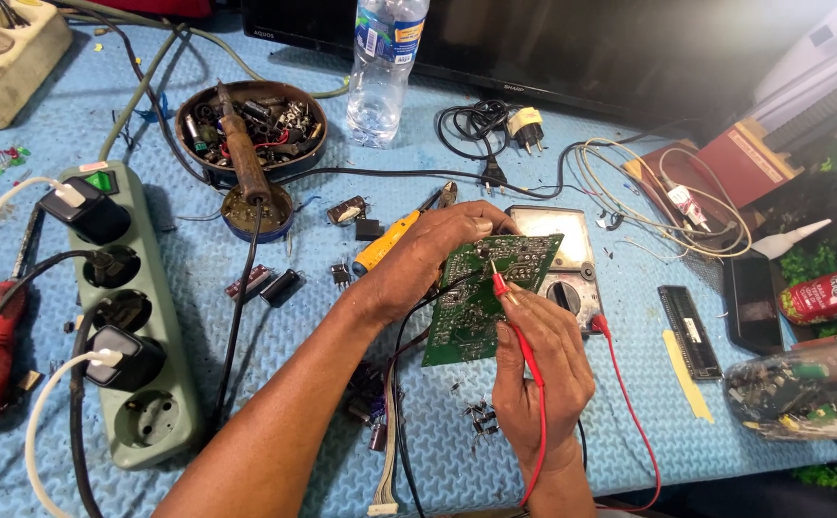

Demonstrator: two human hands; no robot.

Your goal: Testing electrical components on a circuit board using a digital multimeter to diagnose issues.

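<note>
my left hand is clamped on the green circuit board, tilted above the multimeter. my right hand pinches the red probe, its tip touching the board.

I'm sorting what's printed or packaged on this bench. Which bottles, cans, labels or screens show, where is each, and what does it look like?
Water bottle: top centre, upright, clear plastic, blue-and-white label.
Can: right edge, lying on its side, red with white print.
Screen: along the top edge, wide, black, dark.
Meter: centre, behind the green board the left hand holds, grey with black dial.
</note>
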